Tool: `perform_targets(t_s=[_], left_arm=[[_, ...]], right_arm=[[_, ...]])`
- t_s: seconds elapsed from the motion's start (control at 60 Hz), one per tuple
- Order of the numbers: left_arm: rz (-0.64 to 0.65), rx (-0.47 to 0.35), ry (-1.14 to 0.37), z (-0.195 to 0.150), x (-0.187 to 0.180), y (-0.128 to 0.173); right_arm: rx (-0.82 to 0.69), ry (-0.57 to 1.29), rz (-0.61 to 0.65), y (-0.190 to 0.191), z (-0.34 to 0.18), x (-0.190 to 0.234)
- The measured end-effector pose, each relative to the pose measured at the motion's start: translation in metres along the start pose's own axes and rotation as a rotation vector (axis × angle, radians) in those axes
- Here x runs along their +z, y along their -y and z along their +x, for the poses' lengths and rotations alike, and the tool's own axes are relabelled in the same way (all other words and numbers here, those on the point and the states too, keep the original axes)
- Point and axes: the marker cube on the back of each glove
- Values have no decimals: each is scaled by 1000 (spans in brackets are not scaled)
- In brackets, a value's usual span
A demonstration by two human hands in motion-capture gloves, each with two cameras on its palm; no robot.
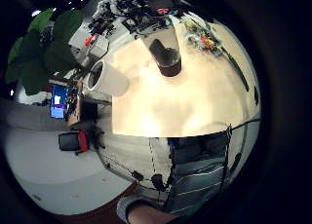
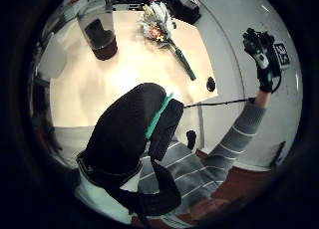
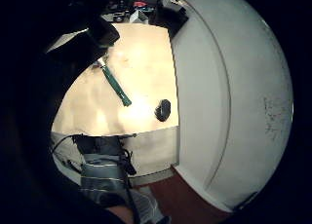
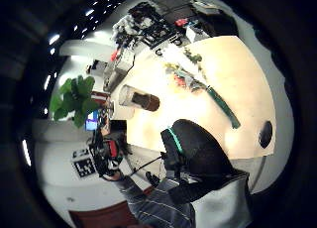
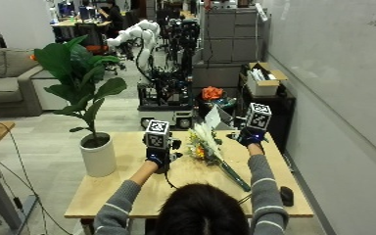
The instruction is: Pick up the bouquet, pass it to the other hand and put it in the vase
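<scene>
Both of the person's arms are reaching up over the wooden table [image 5: 129,188], where the bouquet [image 5: 209,147] is lying on its side with its green-wrapped stems pointing toward the person. 2 gloved hands are hovering, the left hand [image 5: 158,157] left of the flowers and the right hand [image 5: 249,137] just to their right, neither touching them; whether their fingers are apart or curled cannot be told. Glass vase [image 2: 99,34] is standing upright on the table, apart from the bouquet.

The bouquet [image 2: 160,26] lies on the tabletop [image 2: 124,69], well apart from the vase [image 2: 99,32]; a raised hand [image 2: 261,57] holds nothing.
</scene>
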Motion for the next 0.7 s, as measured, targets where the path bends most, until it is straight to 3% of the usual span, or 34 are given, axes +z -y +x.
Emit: perform_targets(t_s=[0.117,0.2,0.3,0.433,0.517,0.7], left_arm=[[-11,15,5,0,9,-1],[-28,19,6,-1,15,-1],[-62,23,13,-5,25,2],[-75,26,4,-7,43,13],[-90,18,1,-10,49,16],[-141,8,-52,-13,56,12]], right_arm=[[85,-6,-57,22,26,36],[203,7,-202,18,43,62],[190,-3,-17,9,49,77],[257,-19,-79,14,65,129],[214,-21,-76,21,67,159],[298,-67,-247,16,74,216]])
